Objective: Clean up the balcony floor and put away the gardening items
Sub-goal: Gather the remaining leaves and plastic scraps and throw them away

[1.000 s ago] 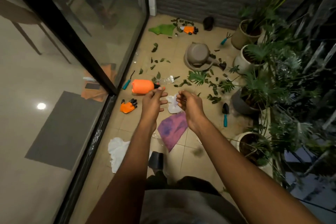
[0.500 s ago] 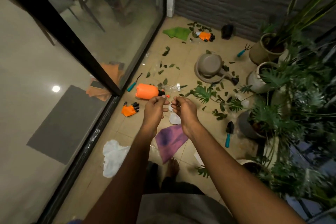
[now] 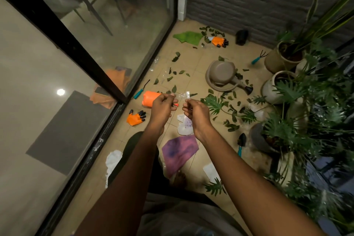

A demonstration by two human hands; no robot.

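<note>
Clutter covers most of the balcony floor [image 3: 197, 59], so by my reading the cleanup has barely begun. Cut leaves [image 3: 169, 78] lie scattered from the far wall to the middle tiles, with larger fronds near the pots on the right. The watering can [image 3: 222, 74] lies tipped on its side among them. One orange glove [image 3: 136, 118] sits beside the glass door [image 3: 118, 44]; the other glove [image 3: 218, 41] is well apart, near the green cloth [image 3: 188, 36] at the far end. An orange spray bottle [image 3: 150, 98] lies on its side, with a teal-handled tool [image 3: 140, 90] just beside it. A hand rake [image 3: 258, 58] and a trowel [image 3: 241, 143] lie close to the potted plants [image 3: 283, 90]. A purple cloth [image 3: 179, 151] and a white cloth [image 3: 114, 161] are spread nearest the person's feet.

The left hand [image 3: 162, 107] and the right hand [image 3: 195, 113] hover close together above the floor, touching none of these things. On both, the fingers are curled with the thumb brought against them, as if pinching something thin or clear, but I cannot tell whether anything is held. No bin, bag or storage place shows, so nothing looks put away. Gathering the leaves, righting the can, pairing the gloves and collecting the tools and cloths all appear left to do.
</note>
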